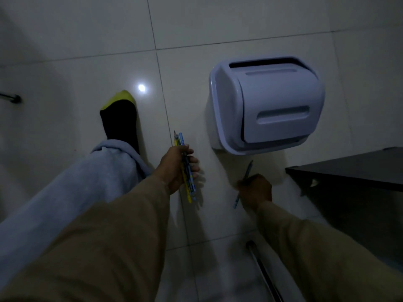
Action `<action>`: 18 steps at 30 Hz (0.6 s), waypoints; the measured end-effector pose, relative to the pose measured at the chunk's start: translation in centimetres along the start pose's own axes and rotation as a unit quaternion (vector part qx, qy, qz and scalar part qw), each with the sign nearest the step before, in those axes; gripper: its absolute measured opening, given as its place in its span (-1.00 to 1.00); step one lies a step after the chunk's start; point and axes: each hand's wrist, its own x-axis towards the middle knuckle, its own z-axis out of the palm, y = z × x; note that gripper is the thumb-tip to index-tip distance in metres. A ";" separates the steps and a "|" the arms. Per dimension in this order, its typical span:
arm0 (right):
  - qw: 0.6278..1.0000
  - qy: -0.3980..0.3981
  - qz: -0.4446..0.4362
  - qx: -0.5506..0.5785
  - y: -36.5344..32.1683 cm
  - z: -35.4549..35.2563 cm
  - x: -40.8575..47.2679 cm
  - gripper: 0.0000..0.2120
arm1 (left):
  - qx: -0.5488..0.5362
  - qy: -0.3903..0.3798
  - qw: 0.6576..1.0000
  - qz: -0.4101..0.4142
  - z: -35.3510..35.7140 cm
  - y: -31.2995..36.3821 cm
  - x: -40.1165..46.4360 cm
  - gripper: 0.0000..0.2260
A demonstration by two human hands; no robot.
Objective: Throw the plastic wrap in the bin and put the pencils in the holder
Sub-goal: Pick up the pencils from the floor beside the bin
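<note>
Gripping a pencil bundle [187,171], your left hand [176,168] hangs over the floor [87,40]; your right hand [256,189] closes around one pencil [248,171], bin [268,103] just beyond it.

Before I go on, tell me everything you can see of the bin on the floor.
The bin is a pale lavender-white plastic one with a swing lid, seen from above. The lid has a domed flap with a recessed grip slot on each face; it looks level and shut, with a dark gap along its far edge. A rounded rim rings the top. The bin stands upright on the light tiled floor, just beyond a dark tabletop corner. Neither hand touches it; no plastic wrap shows on or around it.
</note>
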 end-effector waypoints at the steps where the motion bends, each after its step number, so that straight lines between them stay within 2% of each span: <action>1: 1.000 0.000 -0.014 -0.025 -0.3 0.0 0.2 -0.79 | 0.001 -0.001 1.000 -0.001 -0.2 0.0 0.1 -0.81; 4: 0.992 -0.026 -0.054 -0.111 -1.3 0.0 0.2 -0.83 | 0.003 -0.001 1.000 -0.001 -0.5 0.0 0.3 -0.78; 8: 0.979 -0.101 -0.111 -0.134 -2.7 0.5 -2.5 -0.68 | 0.013 0.011 1.000 0.006 -0.4 -0.1 -0.2 -0.73; 12: 0.974 -0.085 -0.208 -0.027 -5.4 1.2 -7.6 -0.77 | 0.006 0.016 1.000 0.018 -0.8 -0.5 -0.7 -0.61; 15: 0.957 -0.084 -0.276 0.030 -7.7 1.5 -10.3 -0.86 | -0.010 0.019 0.999 0.033 -0.7 -0.5 -1.6 -0.51; 16: 0.950 -0.089 -0.296 0.034 -8.5 1.5 -10.8 -0.88 | -0.011 0.024 0.999 0.035 -0.5 -0.5 -2.0 -0.51; 18: 0.939 -0.103 -0.327 0.030 -9.8 1.7 -11.2 -0.83 | -0.011 0.039 0.998 0.041 0.1 -0.6 -2.6 -0.65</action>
